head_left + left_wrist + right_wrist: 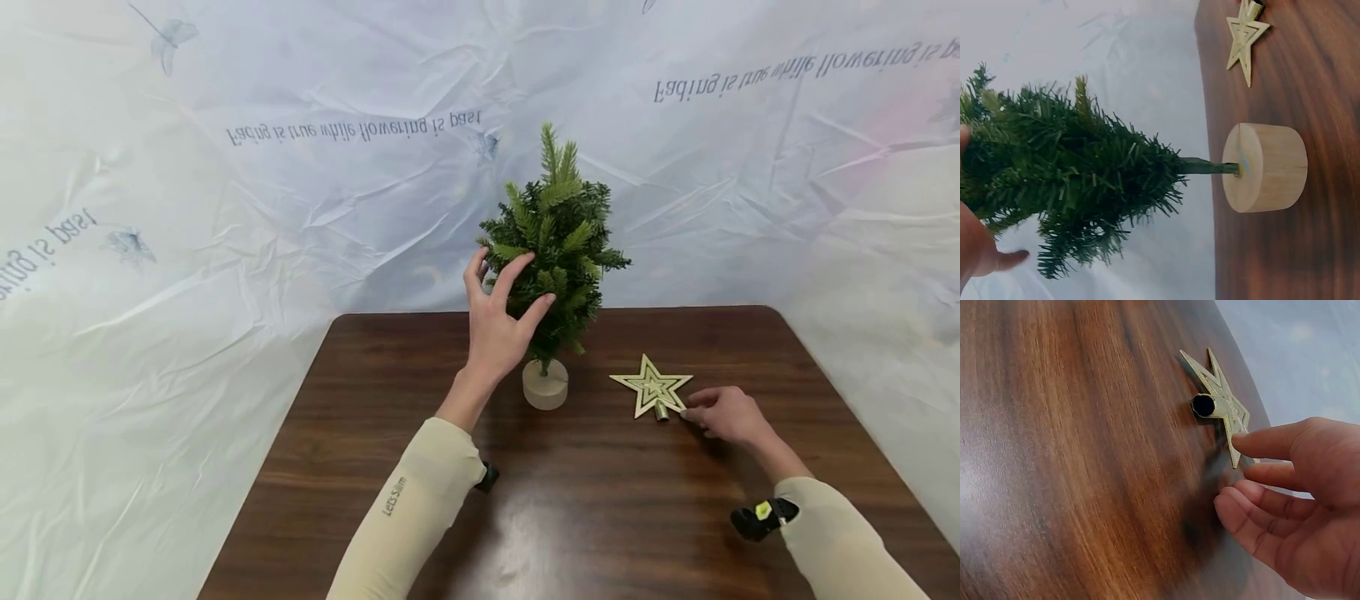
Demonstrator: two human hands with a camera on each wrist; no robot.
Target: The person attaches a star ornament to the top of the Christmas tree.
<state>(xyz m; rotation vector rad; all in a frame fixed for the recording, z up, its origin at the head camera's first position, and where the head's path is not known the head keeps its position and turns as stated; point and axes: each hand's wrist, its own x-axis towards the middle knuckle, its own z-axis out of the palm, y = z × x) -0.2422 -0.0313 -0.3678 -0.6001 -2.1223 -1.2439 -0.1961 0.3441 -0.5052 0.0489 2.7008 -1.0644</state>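
A small artificial Christmas tree (pixel 566 242) stands upright on a round wooden base (pixel 1272 167). At the left side of its branches is my left hand (pixel 498 325), fingers spread and slightly bent, not closed round the tree; the left wrist view shows only part of this hand (pixel 975 247). To the right of the tree, a gold star tree topper (pixel 651 387) lies on the table with its hollow tube (pixel 1207 405) toward me. My right hand (pixel 731 414) pinches the star's lower right point between thumb and forefinger (pixel 1266 442).
Dark wood-grain table (pixel 390 392) with rounded far corners holds the tree and star. Behind and beside it hangs a creased pale sheet (pixel 360 208) with printed lettering. A black device (pixel 761 521) is strapped at the right wrist.
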